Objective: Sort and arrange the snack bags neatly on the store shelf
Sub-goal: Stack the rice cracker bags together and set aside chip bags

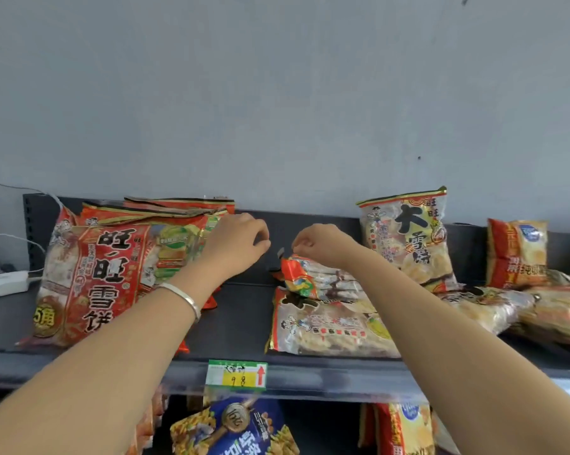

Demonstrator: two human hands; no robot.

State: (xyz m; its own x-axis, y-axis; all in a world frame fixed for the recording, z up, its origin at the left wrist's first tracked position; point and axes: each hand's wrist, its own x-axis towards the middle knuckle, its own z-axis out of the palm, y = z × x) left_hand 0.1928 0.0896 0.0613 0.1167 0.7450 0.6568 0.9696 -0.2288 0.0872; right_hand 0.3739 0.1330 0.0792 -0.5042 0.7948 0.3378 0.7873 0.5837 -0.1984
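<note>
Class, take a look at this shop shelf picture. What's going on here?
A person is tidying snack bags on a dark store shelf. Their right hand pinches the top end of a small red-ended bag, which rests on a flat bag lying on the shelf. Their left hand hovers with curled fingers beside the stack of red bags; whether it holds anything is unclear. One yellow bag stands upright at the back.
</note>
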